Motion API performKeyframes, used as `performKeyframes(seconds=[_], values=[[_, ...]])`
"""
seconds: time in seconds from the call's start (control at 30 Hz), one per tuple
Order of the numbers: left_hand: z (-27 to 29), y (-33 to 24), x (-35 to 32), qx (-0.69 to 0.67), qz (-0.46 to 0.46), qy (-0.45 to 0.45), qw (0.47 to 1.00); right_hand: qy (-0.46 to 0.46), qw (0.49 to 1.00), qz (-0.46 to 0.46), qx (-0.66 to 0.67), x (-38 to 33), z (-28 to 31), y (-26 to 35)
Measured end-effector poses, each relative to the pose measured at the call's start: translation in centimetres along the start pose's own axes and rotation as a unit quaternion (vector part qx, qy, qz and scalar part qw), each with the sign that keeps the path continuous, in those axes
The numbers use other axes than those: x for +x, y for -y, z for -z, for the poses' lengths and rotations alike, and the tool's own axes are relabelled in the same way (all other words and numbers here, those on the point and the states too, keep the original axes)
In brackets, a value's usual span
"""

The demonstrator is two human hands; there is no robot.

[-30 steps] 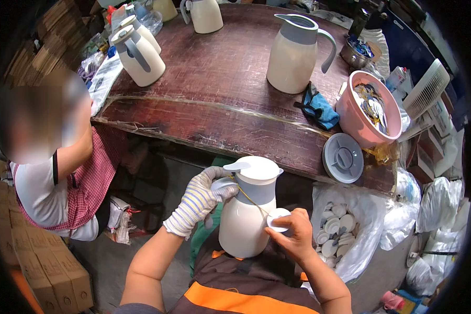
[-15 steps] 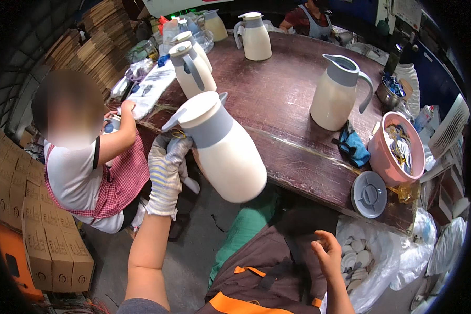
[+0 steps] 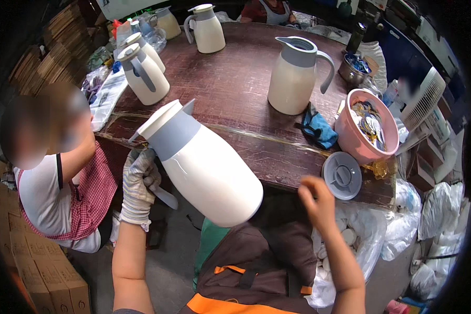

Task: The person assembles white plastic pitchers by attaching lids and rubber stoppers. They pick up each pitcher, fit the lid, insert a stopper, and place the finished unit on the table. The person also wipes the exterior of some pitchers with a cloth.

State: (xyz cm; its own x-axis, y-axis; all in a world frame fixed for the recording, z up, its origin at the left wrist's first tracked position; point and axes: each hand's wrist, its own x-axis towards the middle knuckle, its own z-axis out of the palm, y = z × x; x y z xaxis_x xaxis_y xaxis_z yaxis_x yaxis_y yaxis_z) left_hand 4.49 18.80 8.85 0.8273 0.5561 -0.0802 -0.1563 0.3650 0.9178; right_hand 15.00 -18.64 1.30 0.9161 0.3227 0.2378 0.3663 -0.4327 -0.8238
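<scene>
My left hand (image 3: 137,183), in a striped work glove, is closed on the handle of a cream vacuum jug (image 3: 214,175). This jug has a grey collar and pale lid; it tilts in the air off the table's near edge, top toward the upper left. My bare right hand (image 3: 319,205) is over my lap, fingers bent and apart, with nothing visible in it. Nearest to that hand, a round grey lid (image 3: 341,176) lies at the table edge. Behind stands a lidless cream jug (image 3: 292,86), with a crumpled blue cloth (image 3: 319,131) at its base.
A pink basin (image 3: 358,144) of small parts sits at the right of the dark table (image 3: 230,99). Several jugs stand farther back. A person (image 3: 52,209) in a checked apron sits at left, by stacked cartons (image 3: 49,272). A plastic bag (image 3: 369,230) of white pieces lies below the table.
The view has shifted right. My left hand has brought the jug nearer to me and tilted it further. My right hand has moved up toward the grey lid, its fingers more bent.
</scene>
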Motion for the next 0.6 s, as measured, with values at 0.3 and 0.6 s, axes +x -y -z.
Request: performKeyframes(seconds=[0.3, 0.6], values=[[-1.8, 1.9, -0.1, -0.049, 0.035, 0.076, 0.995, 0.003, 0.925, -0.126, -0.359, 16.2, -0.6, -8.3], [-2.3, 2.3, -1.2, -0.022, 0.069, 0.015, 0.997, 0.014, 0.993, 0.082, 0.082, 4.8, -1.7, 4.8]])
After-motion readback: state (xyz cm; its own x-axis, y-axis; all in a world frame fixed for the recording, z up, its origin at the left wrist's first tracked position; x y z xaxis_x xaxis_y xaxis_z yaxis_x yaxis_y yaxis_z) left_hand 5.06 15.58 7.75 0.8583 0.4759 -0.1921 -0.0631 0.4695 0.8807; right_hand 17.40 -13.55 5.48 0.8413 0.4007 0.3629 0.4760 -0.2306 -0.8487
